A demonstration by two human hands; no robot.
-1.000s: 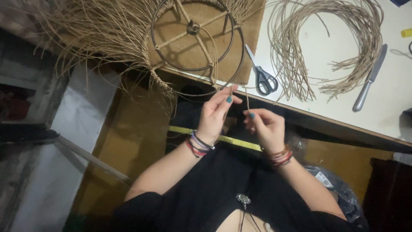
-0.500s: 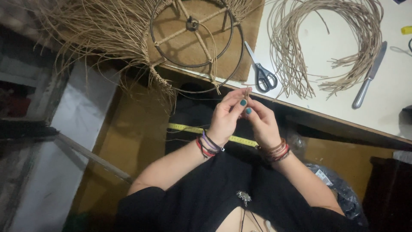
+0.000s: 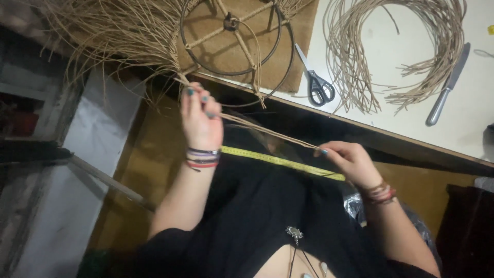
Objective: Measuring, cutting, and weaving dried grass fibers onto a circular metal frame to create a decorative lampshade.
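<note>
Since half a second ago our hands split apart: left hand pinches the reed strands mid-frame below the counter, right hand grips their ends, pulling them taut.

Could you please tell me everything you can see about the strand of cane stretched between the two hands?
The cane strand is a thin, pale tan length, seemingly a few fibres together, pulled taut in a straight slanting line. Its upper end meets the left hand, close to the loose bundle of cane hanging off the table edge; its lower end is pinched in the right hand. It runs above a yellow measuring tape on the person's dark lap; whether it touches the tape cannot be told.
</note>
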